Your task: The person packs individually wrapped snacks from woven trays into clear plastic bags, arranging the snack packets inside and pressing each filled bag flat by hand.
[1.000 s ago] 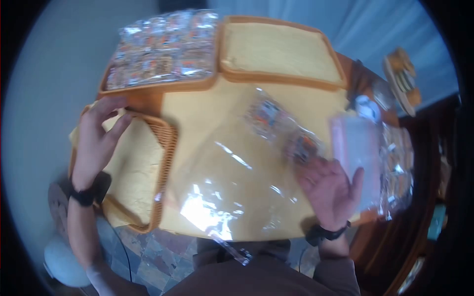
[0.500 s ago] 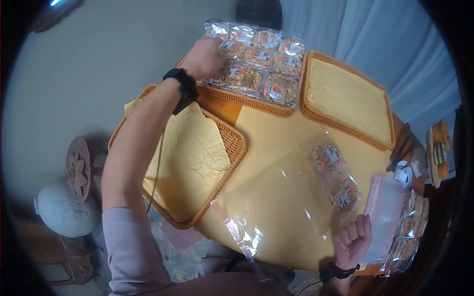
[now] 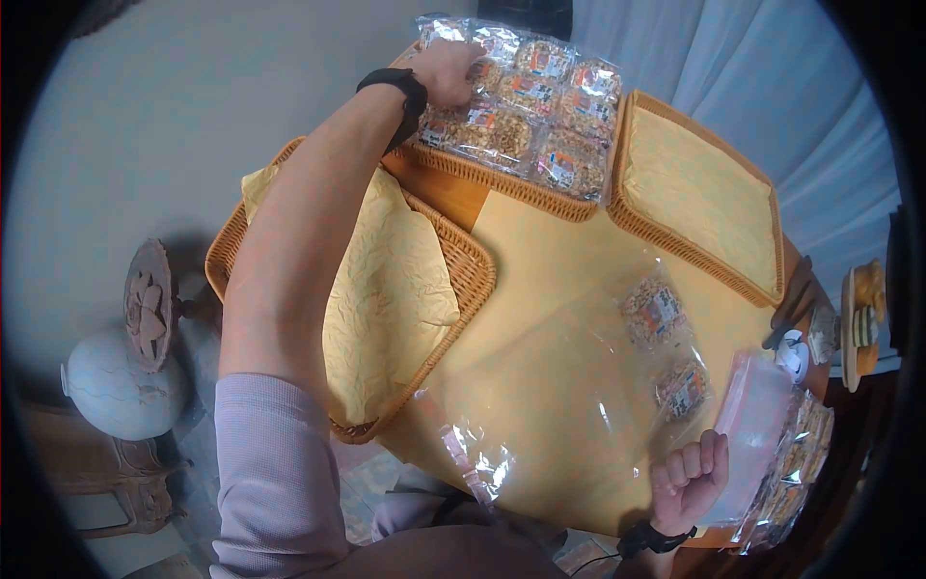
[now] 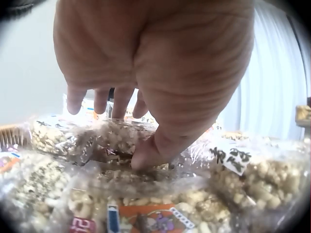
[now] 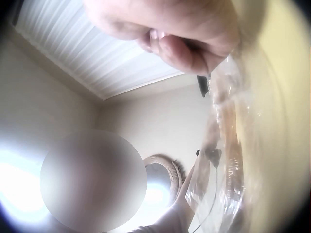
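My left hand (image 3: 449, 72) reaches into the far wicker basket (image 3: 521, 198), which is filled with rows of clear-wrapped nut snack packets (image 3: 569, 159). In the left wrist view, its thumb (image 4: 146, 155) bends against the near side of one packet (image 4: 119, 136), with the fingers over the far side. My right hand (image 3: 687, 482) lies palm up at the table's front edge, fingers loosely curled around nothing, beside a large clear plastic bag (image 3: 550, 405). Inside that bag, two snack packets (image 3: 656, 309) lie one behind the other near its far right end.
Yellow paper lines a left wicker basket (image 3: 473, 265) and another basket (image 3: 699, 193) at the back right. To the right lie a stack of pink-edged clear bags (image 3: 757, 410), a filled bag of snacks (image 3: 796, 463) and a white roll (image 3: 793, 355). A round vase (image 3: 125, 386) stands at left.
My left hand has gone from above the left basket to the packets in the far basket, then slightly further across them. The right hand has turned its fingers inward and drawn back from the packets.
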The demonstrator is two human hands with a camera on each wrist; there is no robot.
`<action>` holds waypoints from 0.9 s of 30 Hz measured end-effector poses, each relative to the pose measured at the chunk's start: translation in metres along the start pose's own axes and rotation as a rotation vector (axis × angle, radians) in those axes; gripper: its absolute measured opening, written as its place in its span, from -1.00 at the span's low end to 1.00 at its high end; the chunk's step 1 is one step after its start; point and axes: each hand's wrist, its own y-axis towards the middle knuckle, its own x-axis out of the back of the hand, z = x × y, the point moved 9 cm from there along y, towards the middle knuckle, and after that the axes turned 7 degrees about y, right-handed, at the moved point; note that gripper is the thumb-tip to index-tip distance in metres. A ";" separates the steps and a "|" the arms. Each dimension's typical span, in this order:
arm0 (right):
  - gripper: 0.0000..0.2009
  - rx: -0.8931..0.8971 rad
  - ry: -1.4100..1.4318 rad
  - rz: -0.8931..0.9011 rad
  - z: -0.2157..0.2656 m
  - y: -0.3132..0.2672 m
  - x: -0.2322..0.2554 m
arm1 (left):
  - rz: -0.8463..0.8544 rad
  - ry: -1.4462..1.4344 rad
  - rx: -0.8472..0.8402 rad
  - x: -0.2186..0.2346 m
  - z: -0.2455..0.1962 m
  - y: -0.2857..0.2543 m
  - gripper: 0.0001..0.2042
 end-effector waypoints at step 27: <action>-0.64 0.080 -0.426 0.155 -0.024 -0.008 -0.042 | 0.008 -0.480 -0.353 0.109 -0.161 -0.387 -0.55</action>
